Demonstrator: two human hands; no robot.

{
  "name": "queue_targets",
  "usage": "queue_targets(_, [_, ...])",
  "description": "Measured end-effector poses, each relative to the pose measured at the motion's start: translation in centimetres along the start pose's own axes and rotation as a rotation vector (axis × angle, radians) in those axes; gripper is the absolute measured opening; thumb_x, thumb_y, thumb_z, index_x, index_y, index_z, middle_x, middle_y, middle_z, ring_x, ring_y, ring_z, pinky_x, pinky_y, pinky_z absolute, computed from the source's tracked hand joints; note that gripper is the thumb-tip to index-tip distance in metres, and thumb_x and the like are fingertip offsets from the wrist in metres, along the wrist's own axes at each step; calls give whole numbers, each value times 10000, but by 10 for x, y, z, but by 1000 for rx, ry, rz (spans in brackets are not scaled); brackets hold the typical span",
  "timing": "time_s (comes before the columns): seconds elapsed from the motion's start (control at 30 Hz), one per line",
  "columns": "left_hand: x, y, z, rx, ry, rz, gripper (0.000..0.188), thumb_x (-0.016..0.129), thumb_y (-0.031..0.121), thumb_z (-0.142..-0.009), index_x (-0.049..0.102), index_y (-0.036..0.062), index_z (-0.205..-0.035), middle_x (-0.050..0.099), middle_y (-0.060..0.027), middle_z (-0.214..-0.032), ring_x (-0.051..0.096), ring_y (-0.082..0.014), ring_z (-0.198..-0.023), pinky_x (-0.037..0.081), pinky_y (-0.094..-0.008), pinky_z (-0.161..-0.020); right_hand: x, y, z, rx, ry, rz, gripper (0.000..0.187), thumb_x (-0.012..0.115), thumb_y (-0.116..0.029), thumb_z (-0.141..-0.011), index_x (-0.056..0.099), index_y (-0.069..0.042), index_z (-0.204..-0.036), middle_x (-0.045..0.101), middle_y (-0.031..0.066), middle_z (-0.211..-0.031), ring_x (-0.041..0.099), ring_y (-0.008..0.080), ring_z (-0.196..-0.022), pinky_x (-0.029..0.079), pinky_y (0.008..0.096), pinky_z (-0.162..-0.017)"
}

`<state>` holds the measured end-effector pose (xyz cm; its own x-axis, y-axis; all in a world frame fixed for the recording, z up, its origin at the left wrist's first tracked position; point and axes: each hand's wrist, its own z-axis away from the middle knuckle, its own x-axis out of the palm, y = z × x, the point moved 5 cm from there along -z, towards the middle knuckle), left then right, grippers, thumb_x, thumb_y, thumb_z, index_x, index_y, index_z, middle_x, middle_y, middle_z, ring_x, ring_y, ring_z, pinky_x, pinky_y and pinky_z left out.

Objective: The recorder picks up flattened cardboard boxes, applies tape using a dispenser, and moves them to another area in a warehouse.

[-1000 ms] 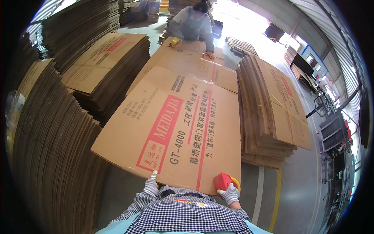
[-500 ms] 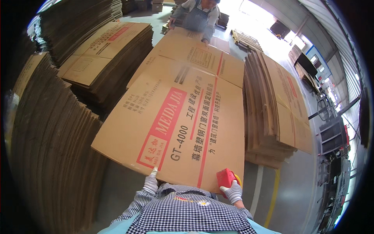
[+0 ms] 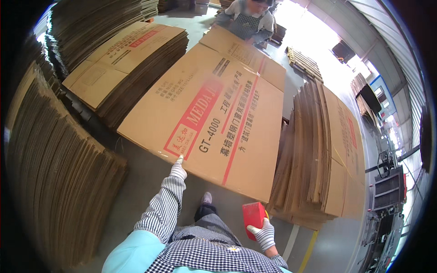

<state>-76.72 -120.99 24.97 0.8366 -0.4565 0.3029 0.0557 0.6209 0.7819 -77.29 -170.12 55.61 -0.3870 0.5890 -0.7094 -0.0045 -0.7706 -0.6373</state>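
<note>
A large flat cardboard box (image 3: 248,170) with red and black print stretches out in front of me. My left hand (image 3: 179,168), in a striped glove, grips its near edge, thumb on top and the other fingers hidden underneath. My right hand (image 3: 264,234), gloved too, holds a red tape dispenser (image 3: 254,218) with a bit of yellow at its side. The dispenser is just below the box's near right corner, apart from the edge. At the far end a co-worker in a checked apron (image 3: 246,25) has a hand by the box's edge.
Tall stacks of flat cardboard rise on the left (image 3: 59,168) and behind it (image 3: 109,73). Another stack (image 3: 314,150) stands close on the right. A wooden pallet (image 3: 304,63) lies beyond it. Metal equipment (image 3: 387,195) lines the far right. My shoe (image 3: 207,198) shows on the grey floor.
The box's near edge has shifted away from my body, my left arm stretching out with it. My right hand and the dispenser have come off the box's edge. The co-worker's arms have moved.
</note>
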Motion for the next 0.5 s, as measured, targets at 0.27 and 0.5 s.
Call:
queue_targets(0.27, [71,-30,-67,-61,-54,-176,581,554,128,-982,309,112,-1508,556,-90,-1388,539,-161,-1244,417,-316,-1090,-39,22,-87,104,-51,-2,641,870,-377,-619,617,-28,-1093,719,150,-956,700,280,-863,558,369,-792])
queue_targets(0.5, [159,-15,-17,-450,-38,485,522,457,429,-1028,497,52,-1388,621,-68,-1301,554,-166,-1196,433,-275,-1051,-54,38,-76,192,77,10,584,863,-314,-646,625,-18,-1089,722,140,-965,697,254,-873,557,356,-799])
